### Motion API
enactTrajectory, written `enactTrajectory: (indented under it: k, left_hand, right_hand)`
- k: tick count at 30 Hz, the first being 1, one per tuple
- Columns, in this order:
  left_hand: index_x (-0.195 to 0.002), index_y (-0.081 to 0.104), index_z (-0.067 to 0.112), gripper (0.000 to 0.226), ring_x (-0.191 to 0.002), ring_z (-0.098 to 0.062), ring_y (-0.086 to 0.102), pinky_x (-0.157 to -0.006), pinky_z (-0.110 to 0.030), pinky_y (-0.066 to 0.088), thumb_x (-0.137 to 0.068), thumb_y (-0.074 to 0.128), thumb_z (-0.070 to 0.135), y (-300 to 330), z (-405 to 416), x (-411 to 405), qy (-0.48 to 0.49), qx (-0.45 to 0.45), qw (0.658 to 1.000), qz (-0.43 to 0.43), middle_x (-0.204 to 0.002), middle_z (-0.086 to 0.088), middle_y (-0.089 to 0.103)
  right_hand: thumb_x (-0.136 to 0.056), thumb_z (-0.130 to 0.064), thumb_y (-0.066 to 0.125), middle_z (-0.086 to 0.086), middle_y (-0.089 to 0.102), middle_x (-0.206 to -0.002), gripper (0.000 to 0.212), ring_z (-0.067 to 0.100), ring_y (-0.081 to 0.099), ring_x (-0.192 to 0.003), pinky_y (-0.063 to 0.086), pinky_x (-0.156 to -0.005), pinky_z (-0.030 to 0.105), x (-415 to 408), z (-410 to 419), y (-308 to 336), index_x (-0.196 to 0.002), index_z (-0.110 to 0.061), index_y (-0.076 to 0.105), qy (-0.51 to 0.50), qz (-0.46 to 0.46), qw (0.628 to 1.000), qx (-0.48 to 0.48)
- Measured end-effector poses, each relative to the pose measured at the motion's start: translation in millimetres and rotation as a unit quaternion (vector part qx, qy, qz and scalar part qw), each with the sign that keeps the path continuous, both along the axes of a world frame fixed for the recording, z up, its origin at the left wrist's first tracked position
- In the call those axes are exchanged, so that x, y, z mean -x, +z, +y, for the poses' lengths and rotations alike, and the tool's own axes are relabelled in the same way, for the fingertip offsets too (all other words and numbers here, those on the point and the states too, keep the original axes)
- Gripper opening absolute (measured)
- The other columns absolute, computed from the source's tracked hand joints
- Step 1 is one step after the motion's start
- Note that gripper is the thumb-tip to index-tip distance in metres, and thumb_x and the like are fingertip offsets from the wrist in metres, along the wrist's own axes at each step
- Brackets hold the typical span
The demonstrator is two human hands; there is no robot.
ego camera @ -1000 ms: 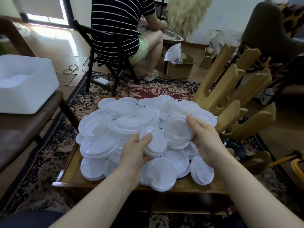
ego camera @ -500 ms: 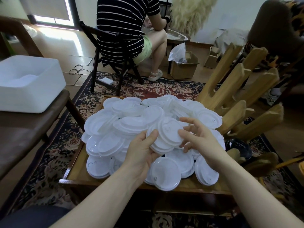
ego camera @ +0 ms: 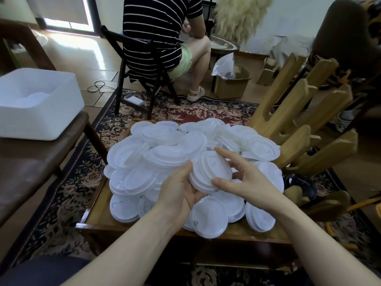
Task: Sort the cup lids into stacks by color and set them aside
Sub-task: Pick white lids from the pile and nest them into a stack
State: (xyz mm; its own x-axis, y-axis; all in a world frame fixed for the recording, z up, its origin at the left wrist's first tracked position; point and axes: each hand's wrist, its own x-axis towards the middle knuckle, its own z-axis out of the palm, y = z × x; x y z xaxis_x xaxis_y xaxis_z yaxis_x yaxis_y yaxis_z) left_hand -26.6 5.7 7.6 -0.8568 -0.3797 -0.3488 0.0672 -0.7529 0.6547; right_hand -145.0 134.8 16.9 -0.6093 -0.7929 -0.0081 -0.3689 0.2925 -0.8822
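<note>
The left hand (ego camera: 179,193) grips a small stack (ego camera: 210,172) of white lids, thumb over its near-left edge, fingers curled beneath. The right hand (ego camera: 245,178) pinches the same stack, thumb on the lower rim, forefinger across the top. The stack is tilted just above the lid heap (ego camera: 165,149) (all white or clear, as far as shows) that covers the wooden bench (ego camera: 99,211). A white tub (ego camera: 39,104) sits on a brown bench at the left.
</note>
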Motion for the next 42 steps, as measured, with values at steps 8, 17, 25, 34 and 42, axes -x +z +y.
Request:
enactTrajectory:
  k: [8, 17, 25, 34, 42]
  left_hand:
    - [-0.121, 0.065, 0.003, 0.039, -0.099, -0.028, 0.074, -0.076, -0.036, 0.063, -0.107, 0.035, 0.024, 0.8, -0.2, -1.2, -0.006, 0.003, 1.000, -0.003, -0.112, -0.016, 0.074]
    - [-0.126, 0.063, 0.003, 0.049, -0.112, -0.032, 0.068, -0.091, -0.042, 0.057, -0.090, 0.054, 0.035, -3.0, 7.2, 0.4, -0.025, 0.041, 0.999, 0.000, -0.121, -0.018, 0.070]
    - [-0.119, 0.063, -0.004, 0.028, -0.084, -0.024, 0.073, -0.067, -0.031, 0.061, -0.094, 0.057, 0.008, -6.5, 8.2, 3.0, 0.002, 0.040, 0.999, -0.019, -0.104, -0.019, 0.074]
    - [-0.122, 0.061, -0.006, 0.030, -0.085, -0.027, 0.072, -0.063, -0.030, 0.060, -0.094, 0.054, 0.003, -4.0, 6.8, 2.6, -0.017, 0.046, 0.999, -0.015, -0.107, -0.022, 0.073]
    - [-0.115, 0.065, -0.001, 0.034, -0.080, -0.025, 0.072, -0.061, -0.031, 0.060, -0.086, 0.065, 0.017, -10.2, 6.8, 3.4, -0.033, 0.105, 0.993, -0.043, -0.099, -0.020, 0.074]
  right_hand:
    - [-0.067, -0.048, 0.074, -0.028, 0.049, -0.133, 0.070, -0.007, 0.047, -0.118, 0.046, -0.094, 0.017, -2.4, 0.1, 3.9, -0.132, -0.047, 0.048, 0.005, 0.016, 1.000, 0.014]
    - [-0.067, -0.058, 0.078, -0.026, 0.047, -0.123, 0.070, -0.001, 0.045, -0.122, 0.042, -0.094, 0.017, -7.2, -4.3, -6.4, -0.128, -0.039, 0.049, 0.004, 0.105, 0.994, -0.003]
    - [-0.071, -0.047, 0.084, -0.020, 0.044, -0.125, 0.072, 0.000, 0.042, -0.122, 0.042, -0.096, 0.022, -5.4, -2.8, -6.8, -0.130, -0.031, 0.046, 0.052, 0.129, 0.990, -0.016]
    - [-0.076, -0.041, 0.081, -0.016, 0.045, -0.129, 0.069, 0.005, 0.041, -0.128, 0.043, -0.102, 0.028, -2.8, 0.9, -4.9, -0.134, -0.030, 0.045, 0.082, 0.129, 0.988, -0.008]
    - [-0.078, -0.035, 0.081, -0.020, 0.043, -0.131, 0.070, 0.005, 0.041, -0.130, 0.040, -0.107, 0.031, -2.5, 2.7, -3.4, -0.136, -0.031, 0.044, 0.109, 0.121, 0.986, -0.023]
